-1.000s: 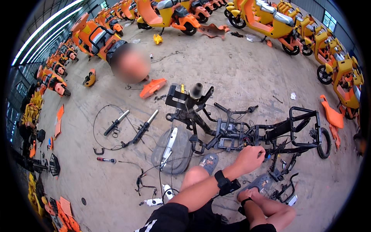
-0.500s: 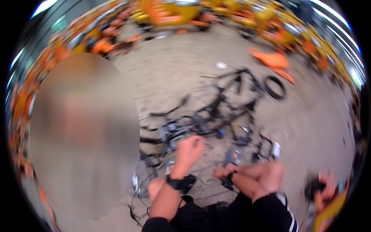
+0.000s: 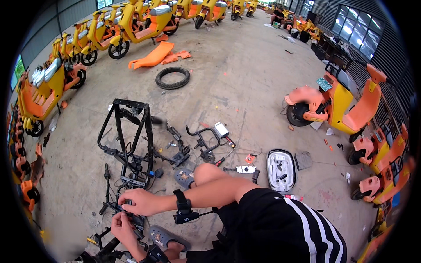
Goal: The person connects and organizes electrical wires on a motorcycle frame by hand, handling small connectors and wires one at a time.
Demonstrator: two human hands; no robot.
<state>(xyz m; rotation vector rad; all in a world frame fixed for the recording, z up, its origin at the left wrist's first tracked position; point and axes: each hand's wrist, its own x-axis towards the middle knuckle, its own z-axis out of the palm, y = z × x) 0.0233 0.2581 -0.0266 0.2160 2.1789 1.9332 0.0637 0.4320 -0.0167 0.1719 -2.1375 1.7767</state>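
A black metal scooter frame [image 3: 147, 131] lies on the concrete floor in front of me, on the left. My right hand [image 3: 139, 201] reaches across to the frame's near end, with its fingers bent and pinched together. Just below it, my left hand [image 3: 124, 225] is closed too, its fingertips curled up close to the right hand. Whatever the two hands hold is too small or hidden to make out. Dark parts and cables lie under and around them. A black handlebar-like bar [image 3: 106, 184] rests left of the hands.
Beyond the frame lie a black tyre [image 3: 173, 78] and an orange body panel [image 3: 153, 56]. Right of it are a white-and-silver box [image 3: 221, 129], a bent black tube [image 3: 201, 140] and a white-lined tray [image 3: 281, 171] holding small parts. Yellow-and-orange scooters [image 3: 333, 101] stand around.
My view has swung to the right, so the frame now appears farther left. My hands, apart before, have come together at the frame's near end.
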